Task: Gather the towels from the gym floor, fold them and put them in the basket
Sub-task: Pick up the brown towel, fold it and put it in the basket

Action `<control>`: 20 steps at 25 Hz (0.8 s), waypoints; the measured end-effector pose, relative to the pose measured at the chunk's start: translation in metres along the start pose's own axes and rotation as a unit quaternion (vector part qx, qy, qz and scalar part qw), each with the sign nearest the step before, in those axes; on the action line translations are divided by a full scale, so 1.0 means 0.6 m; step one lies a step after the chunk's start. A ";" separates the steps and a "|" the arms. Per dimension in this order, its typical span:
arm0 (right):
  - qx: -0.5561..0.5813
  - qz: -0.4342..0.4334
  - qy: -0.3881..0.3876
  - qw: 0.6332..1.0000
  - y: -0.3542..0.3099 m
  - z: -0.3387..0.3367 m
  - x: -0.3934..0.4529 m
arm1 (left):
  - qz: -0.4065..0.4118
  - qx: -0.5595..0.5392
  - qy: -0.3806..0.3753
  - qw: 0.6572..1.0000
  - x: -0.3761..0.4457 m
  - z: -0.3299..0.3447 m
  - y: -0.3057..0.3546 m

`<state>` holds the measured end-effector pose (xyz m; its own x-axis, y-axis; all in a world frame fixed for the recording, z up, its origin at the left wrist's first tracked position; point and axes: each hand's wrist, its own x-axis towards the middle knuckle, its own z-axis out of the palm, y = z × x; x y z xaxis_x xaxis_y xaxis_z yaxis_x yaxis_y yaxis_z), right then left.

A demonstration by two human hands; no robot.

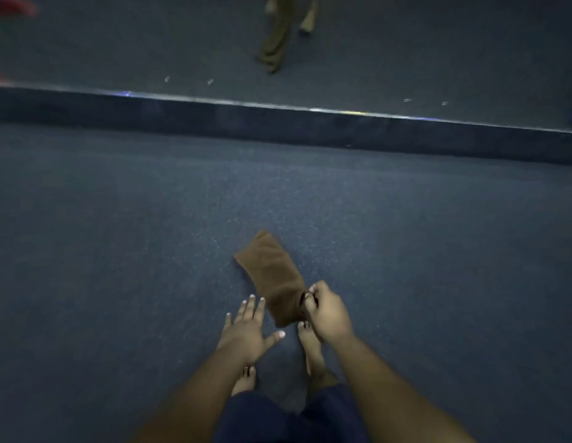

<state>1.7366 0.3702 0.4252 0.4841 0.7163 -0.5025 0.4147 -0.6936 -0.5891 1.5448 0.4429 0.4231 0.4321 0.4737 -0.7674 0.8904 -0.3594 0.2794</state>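
Dark blue shorts (pixel 287 420) fill the bottom edge, cut off by the frame, and my bare feet (pixel 311 350) are half hidden behind my arms. Everything is dim and a little blurred. My right hand (pixel 326 310) pinches one end of a brown towel (pixel 273 276), fingers curled round the cloth; it hangs folded into a narrow strip above the blue carpet (pixel 118 235). My left hand (pixel 247 330) is spread flat just beside it, holding nothing. Past a raised step (pixel 278 123), someone's legs (pixel 278 33) are cropped by the top edge (only olive trousers show).
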 end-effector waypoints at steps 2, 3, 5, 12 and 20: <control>-0.002 0.027 0.067 0.997 0.004 -0.043 -0.075 | 0.047 0.051 -0.005 0.998 -0.055 -0.012 0.036; -0.006 0.042 0.097 0.994 0.008 -0.064 -0.115 | 0.073 0.078 -0.008 0.994 -0.086 -0.018 0.054; -0.019 0.068 0.148 0.986 0.017 -0.104 -0.188 | 0.113 0.139 0.000 0.984 -0.135 -0.031 0.091; 0.005 0.143 0.274 0.951 0.132 -0.224 -0.379 | 0.221 0.266 0.035 0.938 -0.231 -0.016 0.273; -0.003 0.198 0.385 0.902 0.407 -0.405 -0.658 | 0.339 0.331 0.047 0.879 -0.362 0.182 0.605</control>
<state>1.8339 -0.1004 0.6336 0.9853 0.1485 -0.0843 0.0944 -0.8851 -0.4557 1.7582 0.1218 0.6283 0.8692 0.0227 -0.4939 0.1582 -0.9592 0.2343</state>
